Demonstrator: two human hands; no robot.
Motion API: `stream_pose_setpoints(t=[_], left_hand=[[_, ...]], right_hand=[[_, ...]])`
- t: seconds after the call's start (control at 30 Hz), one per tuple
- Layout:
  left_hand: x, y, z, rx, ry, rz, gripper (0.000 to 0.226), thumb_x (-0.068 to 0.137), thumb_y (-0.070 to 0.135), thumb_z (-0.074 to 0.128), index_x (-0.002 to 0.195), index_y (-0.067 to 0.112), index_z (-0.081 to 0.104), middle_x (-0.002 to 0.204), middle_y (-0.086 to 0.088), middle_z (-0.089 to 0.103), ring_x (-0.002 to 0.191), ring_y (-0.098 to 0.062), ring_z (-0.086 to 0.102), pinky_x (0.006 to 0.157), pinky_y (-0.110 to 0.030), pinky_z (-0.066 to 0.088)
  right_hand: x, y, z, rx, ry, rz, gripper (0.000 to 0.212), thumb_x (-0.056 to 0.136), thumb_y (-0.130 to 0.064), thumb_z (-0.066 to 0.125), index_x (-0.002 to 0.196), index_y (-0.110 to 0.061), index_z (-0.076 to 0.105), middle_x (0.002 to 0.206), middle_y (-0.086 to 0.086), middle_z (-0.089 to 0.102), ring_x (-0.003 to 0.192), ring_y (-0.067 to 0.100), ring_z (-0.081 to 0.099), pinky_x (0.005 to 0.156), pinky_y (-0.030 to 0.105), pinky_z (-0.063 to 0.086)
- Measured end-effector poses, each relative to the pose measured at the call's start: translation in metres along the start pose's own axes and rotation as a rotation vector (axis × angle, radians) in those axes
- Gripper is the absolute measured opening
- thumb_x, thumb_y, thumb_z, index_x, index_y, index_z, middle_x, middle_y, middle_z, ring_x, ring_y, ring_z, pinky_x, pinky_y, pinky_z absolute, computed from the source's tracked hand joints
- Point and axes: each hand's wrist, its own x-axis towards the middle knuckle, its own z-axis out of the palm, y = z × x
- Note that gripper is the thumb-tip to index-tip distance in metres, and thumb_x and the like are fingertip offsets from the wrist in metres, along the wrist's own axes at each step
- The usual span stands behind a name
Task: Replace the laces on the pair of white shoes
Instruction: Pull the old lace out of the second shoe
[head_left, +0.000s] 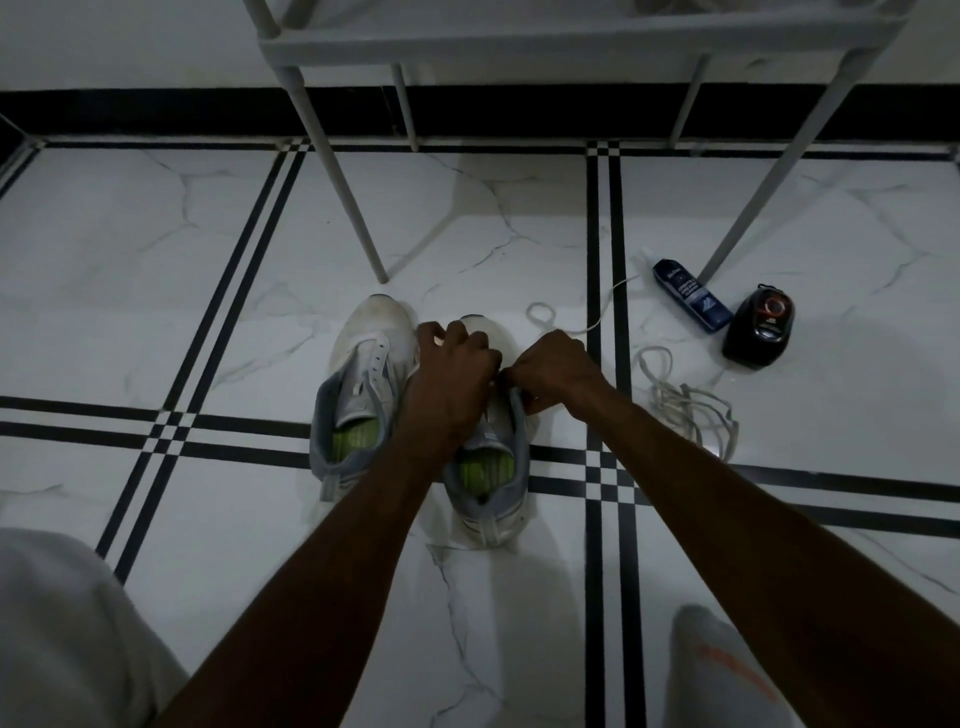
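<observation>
While two white shoes (363, 395) stand side by side on the floor (156, 270), both hands work over the right shoe (491, 467). Left hand (454, 374) curls over its tongue; right hand (553, 371) pinches its eyelet edge. Loose laces (685, 405) lie just right.

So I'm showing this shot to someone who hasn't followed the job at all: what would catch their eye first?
Probably the two bare forearms reaching to mid-frame, where the left hand and right hand meet over the right-hand white shoe. Its twin, the left-hand shoe, stands beside it with empty eyelets. To the right on the tiled floor lie a heap of white laces, a blue bottle and a black container.
</observation>
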Motion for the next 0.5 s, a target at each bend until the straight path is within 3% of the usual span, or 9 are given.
stream_pose_setpoints(t=[0.07,0.1,0.17,0.2,0.23,0.27,0.33,0.4,0.5], left_hand=[[-0.003,-0.002,-0.001,-0.012,-0.001,-0.106,0.026,0.082,0.012,0.062,0.106,0.017,0.069,0.109,-0.006,0.066,0.109,-0.032,0.056,0.098,-0.05,0.037],[-0.004,-0.007,-0.003,-0.088,0.038,-0.26,0.029,0.08,0.011,0.061,0.109,0.014,0.066,0.111,-0.008,0.065,0.109,-0.033,0.057,0.096,-0.049,0.04],[-0.005,-0.02,-0.011,-0.421,0.186,-0.704,0.03,0.084,0.013,0.054,0.112,0.004,0.061,0.114,-0.017,0.062,0.108,-0.037,0.059,0.093,-0.048,0.045],[-0.004,-0.026,-0.012,-0.587,0.264,-0.848,0.033,0.086,0.014,0.052,0.114,-0.002,0.058,0.117,-0.022,0.06,0.11,-0.04,0.058,0.096,-0.048,0.045],[-0.004,-0.03,-0.012,-0.674,0.328,-0.872,0.033,0.087,0.01,0.053,0.116,-0.005,0.055,0.12,-0.025,0.057,0.112,-0.042,0.055,0.099,-0.048,0.044],[-0.004,-0.031,-0.013,-0.725,0.377,-0.818,0.033,0.087,0.005,0.055,0.119,-0.005,0.053,0.123,-0.024,0.054,0.114,-0.041,0.054,0.101,-0.048,0.044],[0.0,-0.025,-0.017,-0.809,0.409,-0.552,0.042,0.089,0.002,0.061,0.13,0.004,0.051,0.128,-0.017,0.053,0.117,-0.031,0.054,0.102,-0.04,0.045],[0.006,-0.014,-0.018,-0.762,0.24,-0.286,0.049,0.088,0.007,0.069,0.135,0.012,0.056,0.131,-0.011,0.057,0.119,-0.025,0.054,0.102,-0.037,0.045],[0.007,-0.007,-0.01,-0.324,-0.032,-0.135,0.028,0.088,0.022,0.072,0.115,0.017,0.072,0.12,-0.007,0.066,0.109,-0.028,0.06,0.096,-0.043,0.046]], right_hand=[[0.001,0.002,0.001,-0.036,0.016,-0.013,0.038,0.078,-0.042,0.076,0.068,-0.009,0.06,0.069,0.005,0.069,0.058,0.011,0.066,0.052,0.018,0.049],[0.002,0.002,0.001,-0.027,0.035,-0.021,0.039,0.076,-0.042,0.077,0.071,-0.006,0.063,0.073,0.007,0.071,0.064,0.014,0.068,0.059,0.023,0.056],[0.005,0.003,0.0,0.018,0.052,-0.026,0.041,0.071,-0.038,0.079,0.081,0.0,0.069,0.077,0.01,0.074,0.07,0.021,0.072,0.071,0.034,0.062],[0.005,0.002,0.0,0.039,0.05,-0.021,0.04,0.071,-0.035,0.079,0.083,0.001,0.069,0.078,0.011,0.074,0.071,0.021,0.073,0.071,0.036,0.063],[0.004,0.002,-0.001,0.056,0.031,-0.015,0.036,0.074,-0.032,0.079,0.082,0.001,0.069,0.08,0.013,0.074,0.071,0.021,0.072,0.07,0.034,0.063],[0.004,0.002,-0.001,0.067,0.006,-0.018,0.032,0.076,-0.031,0.077,0.079,-0.001,0.067,0.082,0.014,0.074,0.071,0.019,0.071,0.069,0.031,0.061],[0.003,0.002,-0.001,0.057,-0.016,-0.009,0.034,0.079,-0.033,0.076,0.074,-0.001,0.067,0.082,0.014,0.075,0.068,0.017,0.07,0.068,0.028,0.059],[0.003,0.001,-0.002,0.109,-0.014,0.009,0.035,0.078,-0.029,0.08,0.083,0.004,0.072,0.076,0.014,0.075,0.066,0.022,0.074,0.071,0.035,0.063],[0.002,-0.001,-0.002,0.11,-0.03,0.011,0.037,0.075,-0.026,0.083,0.09,0.005,0.071,0.076,0.016,0.075,0.065,0.024,0.075,0.07,0.041,0.063]])
